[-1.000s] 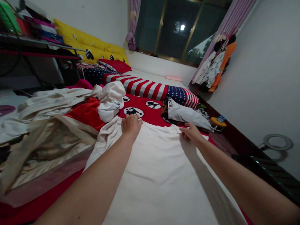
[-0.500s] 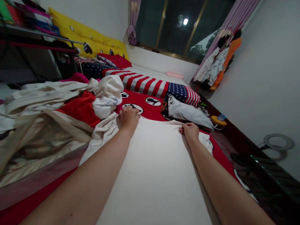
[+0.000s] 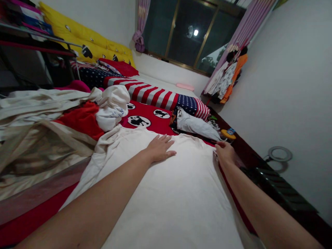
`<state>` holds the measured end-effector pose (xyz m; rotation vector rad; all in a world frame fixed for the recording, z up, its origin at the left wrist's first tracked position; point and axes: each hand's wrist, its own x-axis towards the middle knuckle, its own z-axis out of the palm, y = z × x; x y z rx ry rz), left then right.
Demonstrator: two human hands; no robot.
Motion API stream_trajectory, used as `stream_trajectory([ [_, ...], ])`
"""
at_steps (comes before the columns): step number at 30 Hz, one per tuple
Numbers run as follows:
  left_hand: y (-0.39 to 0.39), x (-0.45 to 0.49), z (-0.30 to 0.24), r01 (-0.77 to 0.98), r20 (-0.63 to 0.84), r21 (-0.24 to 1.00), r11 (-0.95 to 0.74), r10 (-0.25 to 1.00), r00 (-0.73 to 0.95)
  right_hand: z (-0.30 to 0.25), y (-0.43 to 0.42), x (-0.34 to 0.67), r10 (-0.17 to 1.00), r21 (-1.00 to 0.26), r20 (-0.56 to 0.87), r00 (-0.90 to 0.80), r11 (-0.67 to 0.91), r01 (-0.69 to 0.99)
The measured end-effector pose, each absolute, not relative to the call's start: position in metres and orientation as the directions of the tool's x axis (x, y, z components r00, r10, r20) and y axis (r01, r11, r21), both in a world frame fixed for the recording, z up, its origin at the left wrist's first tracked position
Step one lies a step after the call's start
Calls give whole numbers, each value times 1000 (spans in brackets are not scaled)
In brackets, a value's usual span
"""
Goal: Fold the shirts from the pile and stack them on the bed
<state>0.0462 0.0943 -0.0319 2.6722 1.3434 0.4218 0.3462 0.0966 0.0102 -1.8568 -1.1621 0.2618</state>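
Observation:
A white long-sleeved shirt (image 3: pixel 178 193) lies spread over the red patterned bedding in front of me, its neckline at the far end. My left hand (image 3: pixel 160 148) rests flat on the upper part of the shirt, fingers stretched out and apart. At the shirt's far right side, my right hand (image 3: pixel 225 152) is closed, its fingertips pinching the cloth near the shoulder. The left sleeve trails down under my left forearm beside a heap of clothes.
Piled clothes (image 3: pixel 52 135), beige, red and white, lie at the left. Folded grey-white clothing (image 3: pixel 198 124) lies beyond the shirt. Farther back is a bed with a striped, starred cover (image 3: pixel 155 95). A yellow stool (image 3: pixel 228 135) and a ring light (image 3: pixel 280 154) stand at the right.
My left hand has let go of the neckline and now lies flat on the shirt. My right hand has moved outward to the shirt's right side, and the cloth there is spread wider.

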Motion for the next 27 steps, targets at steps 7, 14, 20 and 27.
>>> stream_trajectory([
  [7, 95, 45, -30, 777, 188, 235, -584, 811, 553, 14, 81, 351, 826, -594, 353, 439, -164, 787],
  [14, 97, 45, -31, 775, 189, 231, -588, 809, 557, 31, 22, 281, 886, -592, 411, -216, 440, 675],
  [20, 97, 45, -31, 774, 190, 247, -583, 812, 552, 23, 28, 298, 895, -591, 446, 10, 286, 754],
  [27, 98, 45, -33, 770, 205, 243, -590, 807, 554, 15, 38, 292, 932, -219, 278, -233, 298, 929],
])
